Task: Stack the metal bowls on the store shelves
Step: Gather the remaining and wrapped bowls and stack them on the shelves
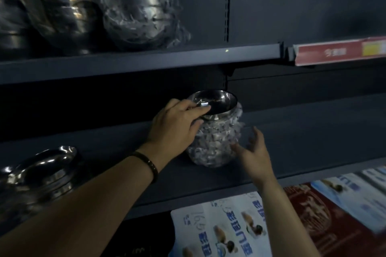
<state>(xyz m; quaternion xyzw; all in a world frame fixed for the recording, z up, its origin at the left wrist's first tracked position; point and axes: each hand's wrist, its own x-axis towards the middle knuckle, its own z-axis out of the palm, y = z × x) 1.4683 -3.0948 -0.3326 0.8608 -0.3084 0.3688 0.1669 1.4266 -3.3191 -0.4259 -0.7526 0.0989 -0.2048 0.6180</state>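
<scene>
Left hand fingers are closed over the near rim of a bare metal bowl, with the thumb tucked beneath, so the bowl is pinched at its edge. The bowl is held just beyond the fingertips, seated, slightly tilted, on top of a plastic-wrapped stack of bowls that stands under and beyond the palm on the middle shelf. A rim grip is probably used so the bowl can be settled level into the stack.

The right hand is kept open, fingers spread and straight, at the stack's lower side, to the right of the left wrist. It seems to be placed there to steady the wrapped stack; whether the crinkled film is actually touched cannot be told through the blur.

Loose metal bowls are nested on the same shelf, well to the left of the left forearm. Above both hands, on the upper shelf, more bare bowls and a second wrapped bundle are stored. A red price strip is fixed up and to the right of the right hand.
</scene>
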